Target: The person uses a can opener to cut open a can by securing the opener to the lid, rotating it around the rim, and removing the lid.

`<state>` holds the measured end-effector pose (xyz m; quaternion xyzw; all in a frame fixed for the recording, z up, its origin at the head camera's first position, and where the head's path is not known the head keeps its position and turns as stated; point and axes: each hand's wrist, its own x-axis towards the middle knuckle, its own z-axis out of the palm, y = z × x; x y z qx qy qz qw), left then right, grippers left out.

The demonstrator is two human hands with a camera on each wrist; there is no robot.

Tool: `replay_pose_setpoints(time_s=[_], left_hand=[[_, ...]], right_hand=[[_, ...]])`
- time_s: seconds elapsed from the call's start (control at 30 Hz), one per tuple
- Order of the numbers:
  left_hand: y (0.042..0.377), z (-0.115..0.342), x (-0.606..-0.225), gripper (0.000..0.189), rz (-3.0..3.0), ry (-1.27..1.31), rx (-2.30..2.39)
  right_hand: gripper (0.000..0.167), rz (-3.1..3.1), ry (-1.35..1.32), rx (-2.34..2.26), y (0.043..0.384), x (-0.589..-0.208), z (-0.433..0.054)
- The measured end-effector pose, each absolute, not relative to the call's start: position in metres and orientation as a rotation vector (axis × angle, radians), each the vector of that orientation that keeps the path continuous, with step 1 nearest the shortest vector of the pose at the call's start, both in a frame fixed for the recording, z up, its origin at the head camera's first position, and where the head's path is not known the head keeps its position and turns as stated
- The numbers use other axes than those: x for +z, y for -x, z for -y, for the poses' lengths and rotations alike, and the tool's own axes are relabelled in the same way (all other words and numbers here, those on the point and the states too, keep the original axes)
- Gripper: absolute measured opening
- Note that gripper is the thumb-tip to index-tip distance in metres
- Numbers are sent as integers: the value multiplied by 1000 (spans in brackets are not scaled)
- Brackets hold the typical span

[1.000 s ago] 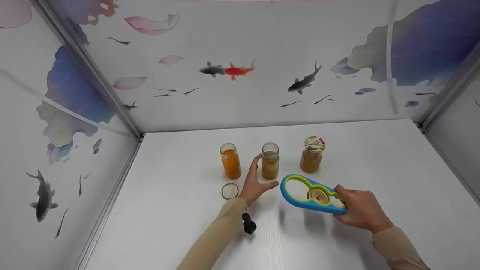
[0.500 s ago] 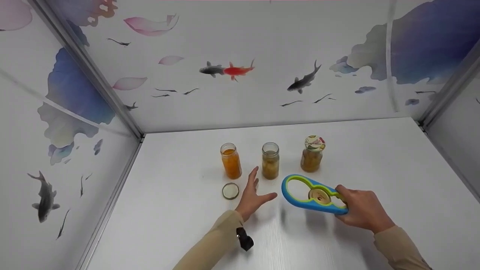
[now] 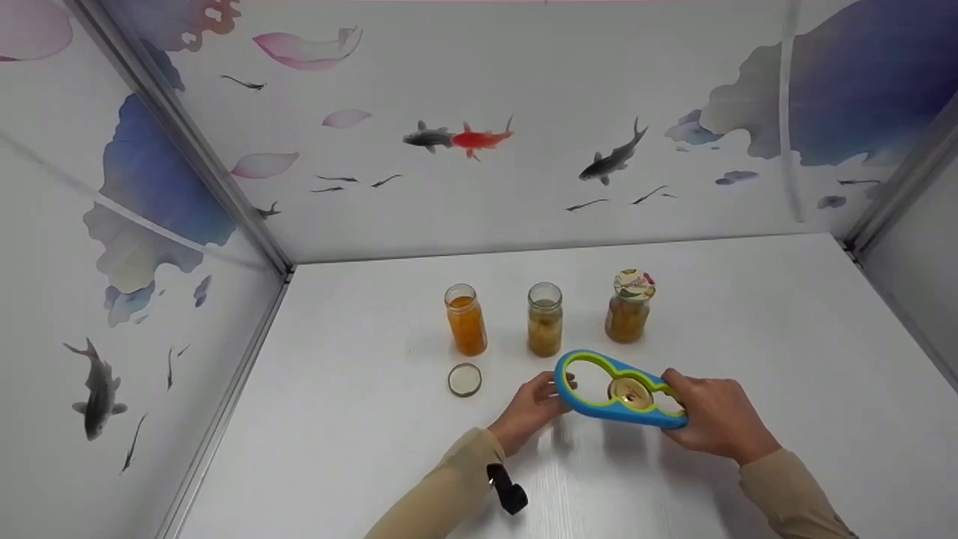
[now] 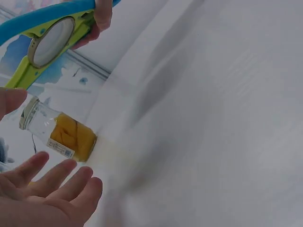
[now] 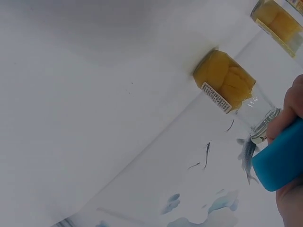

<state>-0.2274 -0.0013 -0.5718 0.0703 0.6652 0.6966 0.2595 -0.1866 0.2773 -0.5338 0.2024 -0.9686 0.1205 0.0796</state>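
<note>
My right hand [image 3: 709,416] grips the right end of a blue and green jar opener [image 3: 591,404], held just above the white table [image 3: 344,419]. A metal lid [image 3: 629,391] sits caught in the opener's smaller ring. My left hand [image 3: 540,397] is at the opener's left ring, its fingers extended beside and under it. In the left wrist view that hand [image 4: 52,189] lies palm-open with nothing in it, below the opener [image 4: 28,28]. Behind stand an open orange jar [image 3: 466,320], an open middle jar [image 3: 545,320] and a lidded jar [image 3: 629,307].
A loose lid [image 3: 465,379] lies flat on the table in front of the orange jar. Fish-patterned walls [image 3: 479,135] close the table in at the back, left and right. A black wrist camera [image 3: 509,490] hangs under my left sleeve.
My left hand drew back from beside the middle jar and swung right to the opener's left ring. The right hand shifted the opener slightly left.
</note>
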Motion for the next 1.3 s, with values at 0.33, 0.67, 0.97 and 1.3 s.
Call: replay_pose_setpoints(time_s=[0.33, 0.67, 0.97, 1.3], left_hand=[[224, -20, -570, 31, -1648, -199, 1925], [224, -31, -565, 43, -1295, -203, 1969], [218, -36, -563, 49, -1031, -216, 2022], [213, -38, -562, 54, -834, -79, 2094]], right_hand=[[52, 2932, -611, 379, 187, -535, -269], [52, 2894, -627, 384, 187, -539, -265], [52, 2899, -626, 427, 186, -544, -257], [52, 2857, -632, 445, 185, -545, -254]])
